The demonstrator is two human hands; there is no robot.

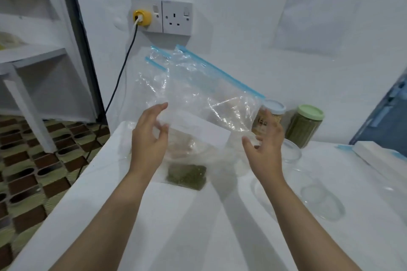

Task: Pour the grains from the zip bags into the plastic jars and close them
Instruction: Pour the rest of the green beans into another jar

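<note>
Both hands were at the bag (pixel 198 86), one per side. Left hand (pixel 149 136) had fingers spread and loosely bent against the bag's left lower edge; touching, but whether it pinched the film couldn't be told. Right hand (pixel 266 145) likewise had fingers spread, at the bag's right lower corner; contact there was blurred, grip unclear.

Bag: clear zip type w/ blue strip, mouth open and up toward the wall, upper part crumpled. Appeared mostly empty at top; a white label panel sat on its lower face. Below the bag, a jar (pixel 187 174) holding green grains stood on the table (pixel 176 226), between the two forearms, no lid seen on it.

Behind right hand: jar w/ pale blue lid (pixel 273 112), tan contents, partly hidden by fingers. Just beside it, to the right, a jar w/ green lid (pixel 306 125), green contents, against the wall. Both lidded.

Right side of table: clear glass bowl (pixel 293 152) near the right hand, plus clear round lids or dishes (pixel 323 202) lying flat nearer the camera.

Wall: double socket (pixel 163 15) w/ yellow plug (pixel 142 17) and cable hanging down.
</note>
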